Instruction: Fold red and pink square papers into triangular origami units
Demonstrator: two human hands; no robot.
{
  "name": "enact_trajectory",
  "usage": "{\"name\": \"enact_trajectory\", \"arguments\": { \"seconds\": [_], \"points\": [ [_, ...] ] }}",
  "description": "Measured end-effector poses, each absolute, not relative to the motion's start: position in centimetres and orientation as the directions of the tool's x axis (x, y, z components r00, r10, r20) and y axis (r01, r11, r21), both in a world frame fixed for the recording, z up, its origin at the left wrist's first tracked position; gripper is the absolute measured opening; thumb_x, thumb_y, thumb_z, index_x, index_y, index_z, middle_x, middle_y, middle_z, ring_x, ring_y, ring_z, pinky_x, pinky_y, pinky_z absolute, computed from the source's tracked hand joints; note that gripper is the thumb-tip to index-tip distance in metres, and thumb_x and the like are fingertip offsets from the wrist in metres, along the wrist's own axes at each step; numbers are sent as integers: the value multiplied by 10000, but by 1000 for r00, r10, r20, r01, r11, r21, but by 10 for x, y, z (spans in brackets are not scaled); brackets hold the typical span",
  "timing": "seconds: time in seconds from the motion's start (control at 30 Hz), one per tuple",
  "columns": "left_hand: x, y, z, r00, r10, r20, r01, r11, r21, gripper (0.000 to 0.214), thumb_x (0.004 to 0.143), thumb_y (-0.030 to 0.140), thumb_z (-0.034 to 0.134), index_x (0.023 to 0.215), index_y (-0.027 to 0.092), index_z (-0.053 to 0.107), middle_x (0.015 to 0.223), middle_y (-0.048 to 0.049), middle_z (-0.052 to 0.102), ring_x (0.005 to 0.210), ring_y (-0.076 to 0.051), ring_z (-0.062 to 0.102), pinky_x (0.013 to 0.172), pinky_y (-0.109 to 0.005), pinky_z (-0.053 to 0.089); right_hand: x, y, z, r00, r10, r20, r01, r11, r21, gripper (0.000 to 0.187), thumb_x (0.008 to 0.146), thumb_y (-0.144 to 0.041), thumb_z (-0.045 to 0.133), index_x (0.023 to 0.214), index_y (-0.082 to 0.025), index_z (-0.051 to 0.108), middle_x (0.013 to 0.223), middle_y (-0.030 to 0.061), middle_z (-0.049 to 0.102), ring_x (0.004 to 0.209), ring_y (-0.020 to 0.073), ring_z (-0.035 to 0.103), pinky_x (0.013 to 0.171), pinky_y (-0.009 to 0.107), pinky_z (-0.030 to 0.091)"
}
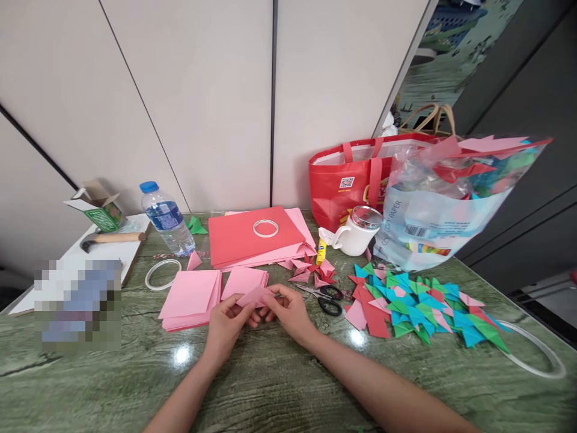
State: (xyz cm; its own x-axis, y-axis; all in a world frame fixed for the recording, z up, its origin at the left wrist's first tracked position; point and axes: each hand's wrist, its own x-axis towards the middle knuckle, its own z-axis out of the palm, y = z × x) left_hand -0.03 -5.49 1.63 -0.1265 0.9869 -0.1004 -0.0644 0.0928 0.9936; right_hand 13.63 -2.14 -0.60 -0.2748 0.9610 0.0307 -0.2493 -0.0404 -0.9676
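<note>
A small folded piece of pink paper (252,296) is held between my two hands above the table. My left hand (229,322) pinches its left end, and my right hand (288,310) grips the right end with thumb and fingers. Just behind my hands lies a short stack of pink paper (243,279). A larger stack of pink squares (192,294) sits to the left. Right of my right hand are black-handled scissors (330,299), with pink and red folded paper pieces (311,270) behind them.
Red sheets (252,237) bear a white ring (265,228). A water bottle (166,219), hammer (112,238) and green box (101,213) stand left. Rightward are a glue stick (321,251), white mug (356,234), red bag (331,198), plastic bag (424,222) and many coloured folded pieces (415,307).
</note>
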Motion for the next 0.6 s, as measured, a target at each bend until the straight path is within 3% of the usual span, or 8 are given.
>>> {"name": "enact_trajectory", "arguments": {
  "seconds": [0.13, 0.3, 0.47, 0.6],
  "points": [
    [-1, -55, 18, -159, 986, 56, -29, -62, 998, 157, 646, 292, 709, 733, 162, 689, 689, -22, 659, 542, -153, 620, 516, -263, 528, 137, -23, -5, -299, 950, 89, -329, -15, -944, 208, 689, -365, 685, 788, -189, 635, 670, -7, 632, 558, 139, 611, 525, 262, 528],
    [-6, -58, 15, -148, 939, 309, 245, -268, 932, 67, 690, 238, 677, 722, 187, 706, 711, -32, 648, 666, -160, 618, 590, -254, 528, 137, -24, -4, -255, 951, 175, -356, 76, -931, 128, 689, -295, 694, 761, -199, 649, 779, 8, 621, 639, 136, 589, 584, 258, 536],
    [-10, -59, 9, -142, 907, 397, 330, -335, 882, 97, 723, 213, 630, 764, 223, 717, 890, -55, 636, 761, -170, 615, 513, -223, 509, 136, -25, -6, -296, 939, 173, -377, 51, -925, 180, 679, -217, 702, 846, -237, 639, 778, -9, 613, 611, 129, 582, 570, 264, 534],
    [-11, -57, 7, -142, 883, 448, 375, -371, 850, 163, 686, 127, 614, 733, 238, 722, 928, -53, 632, 894, -193, 600, 712, -291, 516, 137, -24, -7, -216, 916, 338, -265, 278, -923, 82, 685, -172, 687, 753, -218, 684, 807, 29, 626, 755, 170, 601, 673, 299, 520]
  ]
}}
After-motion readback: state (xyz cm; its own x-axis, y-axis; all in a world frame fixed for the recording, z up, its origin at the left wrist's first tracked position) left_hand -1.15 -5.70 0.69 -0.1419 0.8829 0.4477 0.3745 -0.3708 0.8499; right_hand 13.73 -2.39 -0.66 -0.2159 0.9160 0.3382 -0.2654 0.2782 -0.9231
